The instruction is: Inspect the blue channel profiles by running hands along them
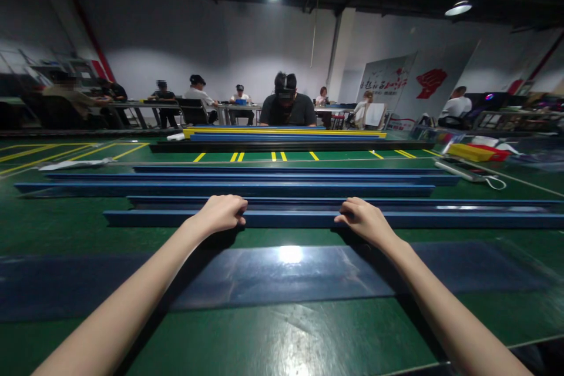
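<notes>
A long blue channel strip (pixel 286 220) lies crosswise on the green table in front of me. My left hand (pixel 224 212) grips its near edge left of the middle, with fingers curled over the rim. Farther right on the same strip, my right hand (pixel 359 216) is closed on the edge too, thumb to the near side. Between me and the strip a clear plastic sheet (pixel 255 282) lies flat, catching a bright lamp reflection. The fingertips inside the channel are hidden.
More blue strips (pixel 264 190) lie parallel beyond. Past them rest a black strip (pixel 291 146) and yellow strips (pixel 286 132). A phone with a cord (pixel 467 170) and a yellow container (pixel 471 153) are at right. A person (pixel 288 106) sits opposite; others sit farther back.
</notes>
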`<state>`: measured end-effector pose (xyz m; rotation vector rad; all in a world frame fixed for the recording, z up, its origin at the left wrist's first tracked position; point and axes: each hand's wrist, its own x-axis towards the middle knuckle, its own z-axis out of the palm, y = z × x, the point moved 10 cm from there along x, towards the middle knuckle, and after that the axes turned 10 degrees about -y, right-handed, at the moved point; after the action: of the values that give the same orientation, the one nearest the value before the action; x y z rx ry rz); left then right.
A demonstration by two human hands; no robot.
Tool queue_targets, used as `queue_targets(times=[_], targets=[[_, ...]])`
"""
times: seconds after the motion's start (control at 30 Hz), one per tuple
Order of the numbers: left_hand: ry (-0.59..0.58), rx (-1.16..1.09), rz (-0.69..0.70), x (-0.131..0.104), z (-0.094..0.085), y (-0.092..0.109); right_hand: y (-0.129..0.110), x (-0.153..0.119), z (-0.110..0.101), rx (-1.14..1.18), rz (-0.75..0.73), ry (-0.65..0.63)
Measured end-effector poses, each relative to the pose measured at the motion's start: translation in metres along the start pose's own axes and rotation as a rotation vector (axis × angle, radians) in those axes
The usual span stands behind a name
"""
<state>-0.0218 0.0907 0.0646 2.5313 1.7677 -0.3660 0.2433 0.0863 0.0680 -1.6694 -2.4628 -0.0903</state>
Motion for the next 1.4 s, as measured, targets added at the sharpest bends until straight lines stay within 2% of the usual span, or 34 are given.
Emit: queue_targets(times=[0.07,0.17,0.3,0.43,0.6,0.7,0.8,1.0,1.2,1.3,1.4], targets=[[-0.05,-0.031,-0.028,0.001,0.0,-0.005,-0.005,0.003,-0.001,-0.024,0.008,0.002],[-0.043,-0.077,0.003,0.004,-0.008,0.002,-0.018,0.011,-0.001,-0.037,0.002,-0.001],[0.018,-0.181,0.125,0.016,-0.022,0.03,-0.04,0.024,0.004,-0.033,-0.001,-0.006],[0.039,-0.13,0.216,0.034,-0.024,0.064,-0.062,0.035,0.008,-0.031,-0.024,0.019],[0.109,-0.034,0.219,0.042,-0.021,0.08,-0.071,0.036,0.01,-0.015,-0.066,0.019],[0.106,-0.032,0.219,0.04,-0.02,0.078,-0.062,0.03,0.005,0.003,-0.055,0.026],[0.082,-0.027,0.227,0.038,-0.019,0.072,-0.041,0.021,0.0,-0.004,-0.021,0.031],[0.059,0.014,0.152,0.033,-0.013,0.046,0.006,0.009,-0.006,0.089,0.058,0.105],[0.153,0.059,0.133,0.025,-0.016,0.031,0.004,0.016,-0.006,0.129,0.119,0.153],[0.163,0.027,0.084,0.027,-0.018,0.019,0.003,0.023,-0.004,0.089,0.192,0.159],[0.238,0.045,0.069,0.03,-0.023,0.015,0.002,0.03,-0.003,0.044,0.223,0.172]])
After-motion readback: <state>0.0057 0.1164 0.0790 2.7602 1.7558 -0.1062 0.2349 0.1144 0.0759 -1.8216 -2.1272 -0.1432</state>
